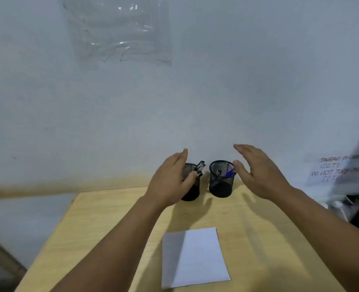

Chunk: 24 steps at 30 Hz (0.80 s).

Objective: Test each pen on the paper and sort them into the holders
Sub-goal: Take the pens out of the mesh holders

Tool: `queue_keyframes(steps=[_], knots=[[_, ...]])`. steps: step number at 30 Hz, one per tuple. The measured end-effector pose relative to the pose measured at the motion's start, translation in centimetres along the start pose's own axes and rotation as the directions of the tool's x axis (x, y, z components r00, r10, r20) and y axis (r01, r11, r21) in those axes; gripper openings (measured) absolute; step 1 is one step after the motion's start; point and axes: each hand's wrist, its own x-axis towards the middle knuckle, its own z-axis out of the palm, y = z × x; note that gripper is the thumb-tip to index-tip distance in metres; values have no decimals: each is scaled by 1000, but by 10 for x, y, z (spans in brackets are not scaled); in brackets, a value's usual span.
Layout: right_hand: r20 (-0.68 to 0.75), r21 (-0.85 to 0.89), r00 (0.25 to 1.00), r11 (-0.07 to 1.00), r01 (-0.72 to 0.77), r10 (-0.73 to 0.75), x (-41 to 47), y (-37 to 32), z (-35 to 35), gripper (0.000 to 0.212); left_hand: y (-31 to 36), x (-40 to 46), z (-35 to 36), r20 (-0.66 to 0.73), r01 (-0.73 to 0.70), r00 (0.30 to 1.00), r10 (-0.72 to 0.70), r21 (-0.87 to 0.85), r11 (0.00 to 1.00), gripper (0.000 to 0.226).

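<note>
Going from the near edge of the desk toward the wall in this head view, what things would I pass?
Sheet of paper → bare wooden desk → two black mesh holders, side by side: left holder with dark pens, right holder with blue pen → white wall.

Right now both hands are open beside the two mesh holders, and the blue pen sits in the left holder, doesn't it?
Not quite. The blue pen sits in the right holder; the left holder has dark pens. The head view shows it. The rest holds: the left hand and right hand are open beside the holders.
</note>
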Motion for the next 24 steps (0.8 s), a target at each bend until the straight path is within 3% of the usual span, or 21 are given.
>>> queue_keyframes(steps=[7, 18, 24], knots=[[61, -39, 990, 991, -125, 127, -13, 30, 16, 54, -9, 10, 34, 199, 53, 979, -50, -11, 999, 71], [175, -17, 973, 989, -146, 147, 2, 50, 49, 69, -17, 47, 58, 243, 5, 970, -5, 3, 1000, 69], [118, 69, 985, 989, -133, 124, 17, 46, 64, 73, -23, 61, 72, 252, 2, 968, 8, -38, 999, 65]])
